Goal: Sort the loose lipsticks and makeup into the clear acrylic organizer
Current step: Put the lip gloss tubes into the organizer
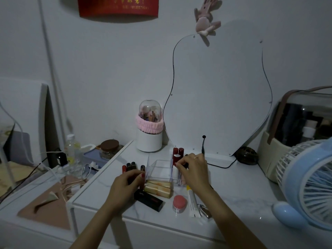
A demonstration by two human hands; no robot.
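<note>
The clear acrylic organizer (158, 169) stands mid-table, with gold lipsticks (158, 188) lying in its front tray and red lipsticks (177, 152) upright at its back right. Just left of it stand several dark lipsticks (130, 166). My left hand (125, 184) curls round one of them beside the organizer's left wall. Over the organizer's right compartment, my right hand (193, 169) pinches a dark lipstick; most of that lipstick is hidden by the fingers. In front lie a black lipstick box (149, 200), a pink round jar (179, 203) and a white tube (193, 202).
A white brush holder (149, 133) with a clear dome and a wavy mirror (219, 97) stand at the back. A black cable (203, 144) hangs by the mirror. A blue fan (305, 186) and a storage case (301, 126) crowd the right. Cluttered lower shelf on the left.
</note>
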